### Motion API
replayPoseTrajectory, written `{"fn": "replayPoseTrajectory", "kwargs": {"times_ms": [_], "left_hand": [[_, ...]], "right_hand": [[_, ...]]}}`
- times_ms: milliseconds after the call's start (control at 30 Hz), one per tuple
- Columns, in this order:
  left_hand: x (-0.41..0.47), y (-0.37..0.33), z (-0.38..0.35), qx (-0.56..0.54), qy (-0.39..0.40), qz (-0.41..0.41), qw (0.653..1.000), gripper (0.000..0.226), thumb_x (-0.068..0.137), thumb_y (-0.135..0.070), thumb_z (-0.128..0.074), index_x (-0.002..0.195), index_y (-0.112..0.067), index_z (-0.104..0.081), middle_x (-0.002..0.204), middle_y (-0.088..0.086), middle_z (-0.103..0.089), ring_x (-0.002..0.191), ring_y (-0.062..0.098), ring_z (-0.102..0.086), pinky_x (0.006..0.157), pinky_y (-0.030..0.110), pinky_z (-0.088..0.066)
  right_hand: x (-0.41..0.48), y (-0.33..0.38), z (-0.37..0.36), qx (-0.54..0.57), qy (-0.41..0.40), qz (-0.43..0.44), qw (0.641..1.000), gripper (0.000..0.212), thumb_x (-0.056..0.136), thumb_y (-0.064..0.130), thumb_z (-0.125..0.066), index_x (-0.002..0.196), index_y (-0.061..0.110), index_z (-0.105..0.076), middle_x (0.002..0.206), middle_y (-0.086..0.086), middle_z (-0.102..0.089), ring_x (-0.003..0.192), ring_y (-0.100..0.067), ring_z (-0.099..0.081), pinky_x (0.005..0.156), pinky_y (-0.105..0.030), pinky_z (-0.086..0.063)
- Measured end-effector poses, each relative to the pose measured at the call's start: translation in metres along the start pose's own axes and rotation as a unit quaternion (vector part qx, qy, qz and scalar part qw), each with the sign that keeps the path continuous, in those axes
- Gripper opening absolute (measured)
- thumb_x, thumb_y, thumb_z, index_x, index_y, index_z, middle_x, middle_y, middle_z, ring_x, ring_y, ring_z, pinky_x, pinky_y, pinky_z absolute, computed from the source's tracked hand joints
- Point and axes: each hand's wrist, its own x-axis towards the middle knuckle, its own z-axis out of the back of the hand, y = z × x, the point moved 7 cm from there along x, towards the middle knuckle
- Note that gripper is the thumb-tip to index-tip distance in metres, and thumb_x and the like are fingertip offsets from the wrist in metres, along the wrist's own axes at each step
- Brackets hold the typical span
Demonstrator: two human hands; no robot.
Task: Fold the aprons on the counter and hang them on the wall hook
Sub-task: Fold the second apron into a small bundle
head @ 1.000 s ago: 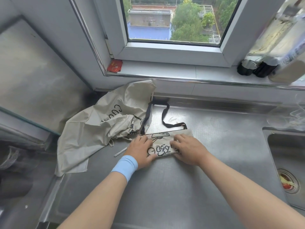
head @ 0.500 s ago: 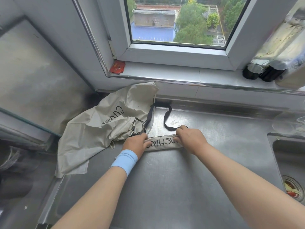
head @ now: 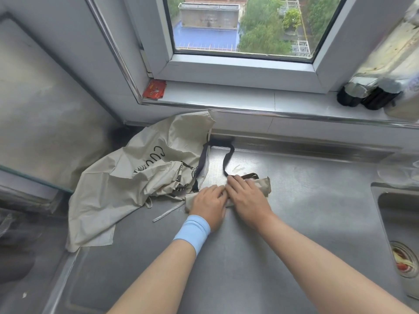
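Note:
A small folded beige apron (head: 264, 185) lies on the steel counter (head: 249, 257), mostly covered by my hands. My left hand (head: 207, 206), with a blue wristband, rests flat on its left part. My right hand (head: 247, 197) presses on its middle with straight fingers that reach the far edge. The apron's black neck strap (head: 226, 159) loops away toward the wall. A second beige apron (head: 136, 177) with black lettering lies crumpled to the left, spilling over the counter's left edge. No wall hook is in view.
A sink (head: 385, 200) with food scraps in its drain (head: 404, 261) lies at the right. Dark-capped bottles (head: 367, 97) and a red packet (head: 154, 89) sit on the window sill. A thin white tie (head: 167, 214) trails from the crumpled apron.
The printed apron panel was folded over into a narrower bundle. My hands moved together on top of it, and the bundle now lies slanted, its right end farther away.

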Motion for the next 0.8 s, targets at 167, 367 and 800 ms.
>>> {"fn": "replayPoseTrajectory", "kwargs": {"times_ms": [167,367,800], "left_hand": [[-0.019,0.023,-0.012,0.044,0.054,-0.046,0.996,0.055,0.093,-0.036,-0.037,0.144,-0.017,-0.044,0.151,0.001,-0.041,0.140,0.018,-0.038,0.114,0.038,-0.023],[-0.029,0.042,-0.014,0.079,0.112,-0.029,0.990,0.065,0.096,-0.048,-0.028,0.153,-0.017,-0.024,0.160,0.000,-0.020,0.148,0.017,-0.014,0.116,0.039,-0.008],[-0.017,0.026,0.009,0.177,0.104,0.018,0.979,0.060,0.093,-0.053,-0.028,0.139,-0.019,-0.046,0.121,0.005,-0.049,0.109,0.026,-0.043,0.084,0.040,-0.035]], "right_hand": [[-0.019,-0.035,-0.022,0.116,0.092,-0.109,0.983,0.058,0.100,0.050,-0.014,0.156,0.033,-0.015,0.164,0.001,-0.004,0.152,-0.020,-0.003,0.120,-0.054,-0.007],[-0.020,-0.042,-0.025,0.122,0.121,-0.106,0.979,0.064,0.093,0.053,0.005,0.155,0.038,0.006,0.163,0.006,0.015,0.149,-0.013,0.019,0.119,-0.049,0.013],[-0.012,-0.004,0.018,0.077,-0.012,0.029,0.997,0.023,0.088,0.038,-0.048,0.102,0.024,-0.059,0.100,0.001,-0.054,0.089,-0.022,-0.052,0.075,-0.039,-0.044]]}}
